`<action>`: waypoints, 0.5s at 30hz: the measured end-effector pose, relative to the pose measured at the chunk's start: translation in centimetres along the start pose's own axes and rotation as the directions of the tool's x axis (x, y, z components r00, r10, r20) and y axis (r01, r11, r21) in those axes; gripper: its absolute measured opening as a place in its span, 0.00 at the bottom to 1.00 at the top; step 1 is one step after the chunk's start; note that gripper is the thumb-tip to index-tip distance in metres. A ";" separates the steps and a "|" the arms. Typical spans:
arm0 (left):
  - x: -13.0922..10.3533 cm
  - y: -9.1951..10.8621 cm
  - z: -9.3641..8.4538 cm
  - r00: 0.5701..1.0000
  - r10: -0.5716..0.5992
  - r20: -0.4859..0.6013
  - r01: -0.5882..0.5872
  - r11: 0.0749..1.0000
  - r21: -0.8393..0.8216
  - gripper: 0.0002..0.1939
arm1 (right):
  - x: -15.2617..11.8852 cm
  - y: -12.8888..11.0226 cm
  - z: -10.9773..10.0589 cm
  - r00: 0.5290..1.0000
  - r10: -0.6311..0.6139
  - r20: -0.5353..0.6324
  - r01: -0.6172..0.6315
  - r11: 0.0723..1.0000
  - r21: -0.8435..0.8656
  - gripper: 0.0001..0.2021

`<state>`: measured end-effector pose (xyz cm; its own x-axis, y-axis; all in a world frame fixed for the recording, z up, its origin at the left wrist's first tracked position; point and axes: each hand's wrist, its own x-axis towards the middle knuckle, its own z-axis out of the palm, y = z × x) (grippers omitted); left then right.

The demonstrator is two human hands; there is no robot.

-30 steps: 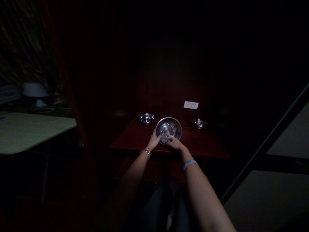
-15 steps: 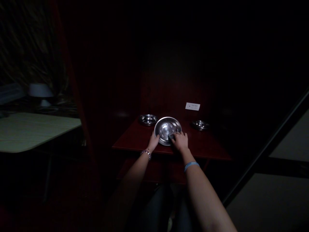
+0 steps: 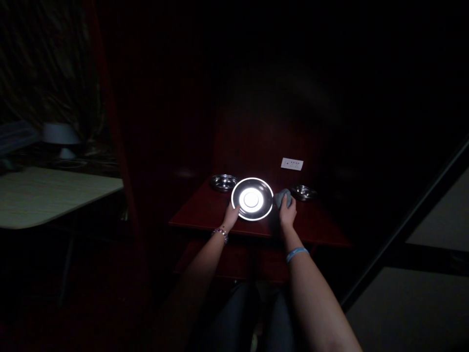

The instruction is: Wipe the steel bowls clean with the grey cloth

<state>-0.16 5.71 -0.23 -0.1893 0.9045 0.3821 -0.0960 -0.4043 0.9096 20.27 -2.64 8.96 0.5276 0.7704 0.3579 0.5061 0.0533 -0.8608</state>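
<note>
A round steel plate (image 3: pixel 252 199) is tilted up above the dark red desk (image 3: pixel 205 212), its middle glaring bright. My left hand (image 3: pixel 231 215) grips its lower left rim, thumb on the near face. To the right of the plate, my right hand (image 3: pixel 287 211) is closed around a grey cloth (image 3: pixel 282 198), held apart from the rim. Behind the plate on the left, a shiny steel dish (image 3: pixel 223 182) rests on the desk. Another steel dish (image 3: pixel 304 192) sits behind my right hand.
A white socket panel (image 3: pixel 292 164) is on the dark red back wall. At the left, past a dark red partition, stands a pale table (image 3: pixel 54 195) with a white lamp (image 3: pixel 61 134) behind it. A dark slanted edge runs along the right.
My right hand has moved right, off the inside of the plate, and the grey cloth in it now shows. The plate has turned, and bright light now reflects from its middle.
</note>
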 end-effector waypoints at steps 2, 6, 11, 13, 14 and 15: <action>0.0 0.1 0.0 1.000 -0.014 0.005 0.014 1.000 -0.008 0.25 | 0.1 0.4 0.2 0.998 -0.009 0.057 0.010 1.000 -0.017 0.31; 0.1 -0.1 -0.1 1.000 -0.015 -0.003 0.015 1.000 0.014 0.25 | 0.2 1.1 1.0 0.978 -0.059 0.198 0.079 0.992 -0.097 0.31; 0.1 0.0 0.0 0.999 -0.044 -0.005 0.044 0.998 0.033 0.24 | 0.4 1.8 1.3 0.984 0.004 0.180 0.027 0.985 -0.169 0.30; 0.1 0.2 0.0 0.999 -0.044 0.003 0.044 0.999 0.022 0.23 | 0.5 2.1 1.2 0.987 0.033 0.157 -0.006 0.985 -0.173 0.29; 0.0 0.3 0.0 0.999 -0.043 0.010 0.042 0.999 0.012 0.23 | 0.6 2.3 1.2 0.987 0.044 0.153 -0.015 0.983 -0.181 0.29; 0.0 0.4 0.1 0.999 -0.043 0.019 0.043 0.999 0.001 0.23 | 0.7 2.4 1.2 0.987 0.049 0.156 -0.017 0.980 -0.200 0.29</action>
<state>-0.15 5.55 0.12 -0.1666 0.9236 0.3453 -0.1034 -0.3646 0.9254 21.06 -1.25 6.68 0.4391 0.8615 0.2549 0.6231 -0.0876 -0.7772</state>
